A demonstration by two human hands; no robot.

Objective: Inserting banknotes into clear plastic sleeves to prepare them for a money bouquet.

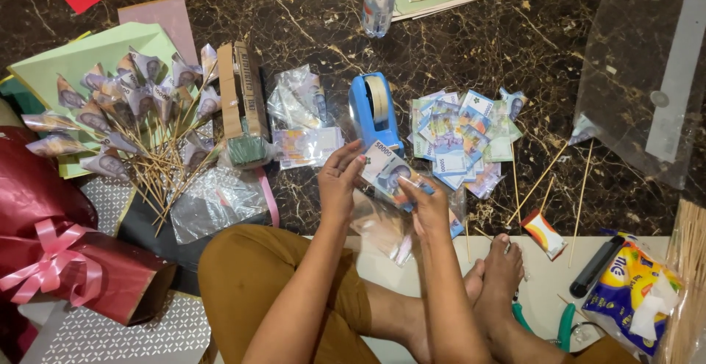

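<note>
Presently, the person sits cross-legged on a dark marble floor (515,48), both hands raised over the lap. The left hand (340,182) pinches the near-left edge of a blue-and-white banknote (388,170) between thumb and fingers. The right hand (429,206) grips the same banknote at its lower right corner, fingers curled around it. The note is held flat and tilted, just in front of a blue tape dispenser (373,111) standing on the floor.

Beneath the hands lies a clear plastic sleeve (382,232), partly resting on the knees. To the right of the dispenser sits a loose pile of blue and green banknotes (460,137). Left of the dispenser are bagged banknotes (301,125) and a green floral foam block (246,151) beside a cardboard strip (239,88).

Further left, a cluster of rolled banknotes on bamboo skewers (136,121) fans out over pale green paper (88,55). A dark red box with a pink ribbon bow (51,261) stands at the lower left. Loose bamboo skewers (581,187) lie on the floor to the right, near a small orange-and-white packet (544,233). A blue and yellow tissue pack (632,290) and a black utility knife (597,265) lie at the lower right. Green-handled pliers (562,327) rest beside the right foot (500,276).
</note>
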